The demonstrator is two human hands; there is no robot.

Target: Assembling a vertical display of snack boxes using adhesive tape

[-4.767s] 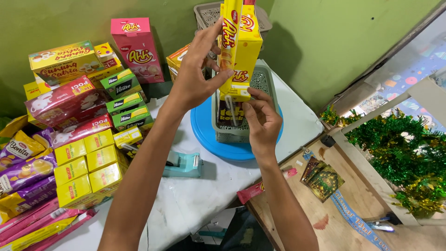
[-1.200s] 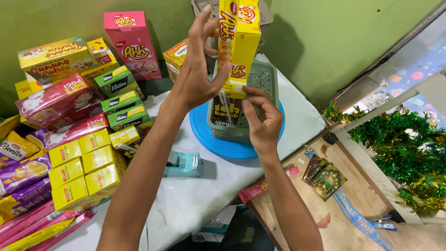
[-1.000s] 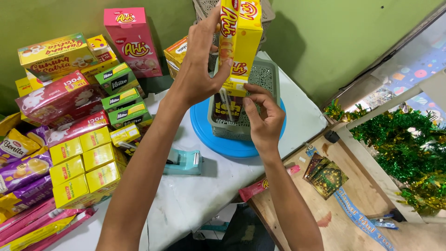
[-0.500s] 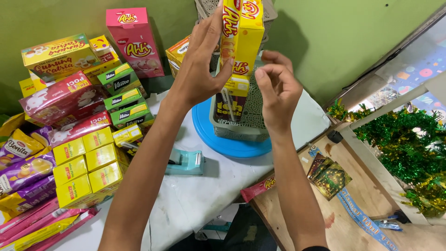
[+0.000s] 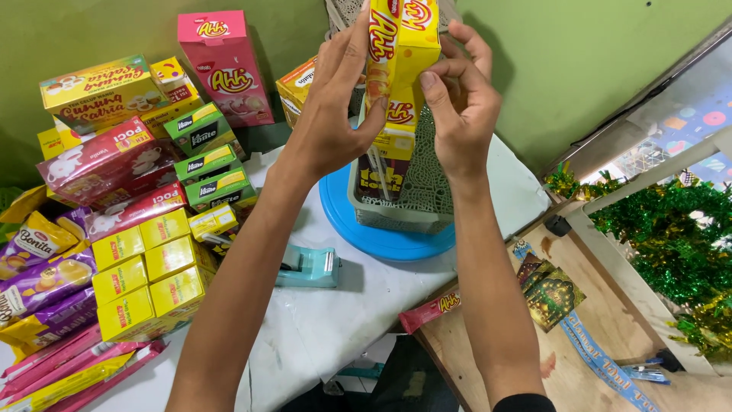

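— So, where is the yellow box (image 5: 400,46) right now?

— You hold it upright above the grey basket (image 5: 404,206), which stands on the blue round tray (image 5: 366,229). Your left hand (image 5: 332,114) clamps its side, thumb curled onto the front. Your right hand (image 5: 457,107) pinches its right edge, thumb and fingertips closed on the cardboard.

— How far along are you?

— As I judge it, the box is not placed yet. It hangs clear of the basket, where a dark packet (image 5: 381,175) already sits. Stacks of small yellow boxes (image 5: 141,267), green boxes (image 5: 206,156) and a pink carton (image 5: 225,65) lie untouched on the white table (image 5: 343,320), near the teal tape dispenser (image 5: 309,267).
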